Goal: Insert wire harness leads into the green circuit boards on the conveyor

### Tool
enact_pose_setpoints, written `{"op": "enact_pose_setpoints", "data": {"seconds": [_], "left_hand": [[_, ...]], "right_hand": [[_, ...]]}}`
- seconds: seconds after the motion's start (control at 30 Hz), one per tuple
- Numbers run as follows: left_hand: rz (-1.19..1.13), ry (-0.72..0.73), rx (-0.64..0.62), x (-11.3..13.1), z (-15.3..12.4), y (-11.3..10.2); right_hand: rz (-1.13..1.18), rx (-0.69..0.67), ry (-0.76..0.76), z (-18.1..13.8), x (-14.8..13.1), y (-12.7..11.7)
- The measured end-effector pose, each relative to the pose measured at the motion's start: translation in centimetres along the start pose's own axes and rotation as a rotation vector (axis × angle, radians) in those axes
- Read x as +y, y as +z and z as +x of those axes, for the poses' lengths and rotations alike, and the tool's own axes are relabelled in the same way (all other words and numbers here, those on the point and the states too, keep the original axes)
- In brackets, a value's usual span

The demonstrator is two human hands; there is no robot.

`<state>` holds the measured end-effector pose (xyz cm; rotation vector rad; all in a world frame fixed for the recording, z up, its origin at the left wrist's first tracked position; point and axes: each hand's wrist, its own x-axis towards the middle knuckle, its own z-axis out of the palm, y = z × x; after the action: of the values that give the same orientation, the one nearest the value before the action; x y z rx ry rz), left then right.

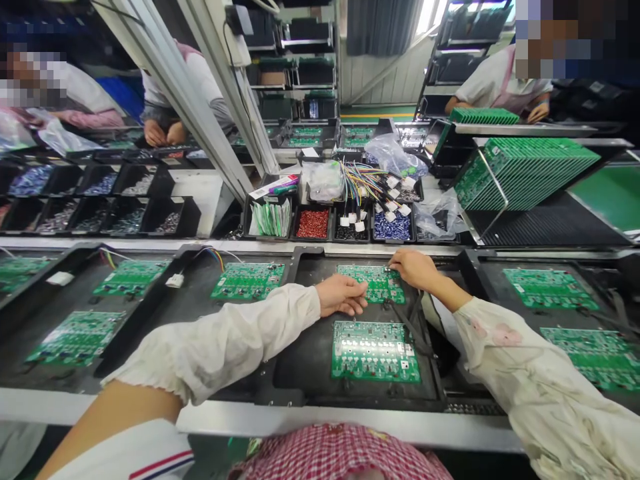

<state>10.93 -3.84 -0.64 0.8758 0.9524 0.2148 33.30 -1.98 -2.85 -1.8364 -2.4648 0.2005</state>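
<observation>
A green circuit board (376, 283) lies at the back of a black carrier tray (310, 363) in front of me. My left hand (343, 295) rests on the board's left edge, fingers curled on it. My right hand (415, 268) touches the board's far right corner with its fingertips; whether it pinches a small part there, I cannot tell. A second green board (374, 351) lies nearer to me in the same tray, untouched.
Other trays with green boards (247, 280) (548, 288) stand left and right on the line. Behind them are black bins of red parts (313, 223), blue parts (392, 225) and coloured wire harnesses (367, 180). A rack of green boards (520, 171) stands right. Other people work opposite.
</observation>
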Motion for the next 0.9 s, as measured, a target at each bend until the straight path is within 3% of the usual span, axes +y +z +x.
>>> {"op": "enact_pose_setpoints", "data": {"seconds": [0.23, 0.4, 0.57, 0.9], "left_hand": [[-0.048, 0.028, 0.004, -0.3, -0.1, 0.2], [-0.076, 0.027, -0.034, -0.3, -0.4, 0.5], [-0.075, 0.037, -0.052, -0.9, -0.6, 1.0], [-0.071, 0.045, -0.073, -1.4, -1.2, 0.6]], "right_hand": [[-0.059, -0.017, -0.076, 0.0, -0.2, -0.8], [-0.065, -0.058, -0.051, -0.2, -0.3, -1.1], [-0.124, 0.018, -0.015, -0.5, -0.7, -0.7], [-0.349, -0.052, -0.272, 0.2, -0.5, -2.0]]}}
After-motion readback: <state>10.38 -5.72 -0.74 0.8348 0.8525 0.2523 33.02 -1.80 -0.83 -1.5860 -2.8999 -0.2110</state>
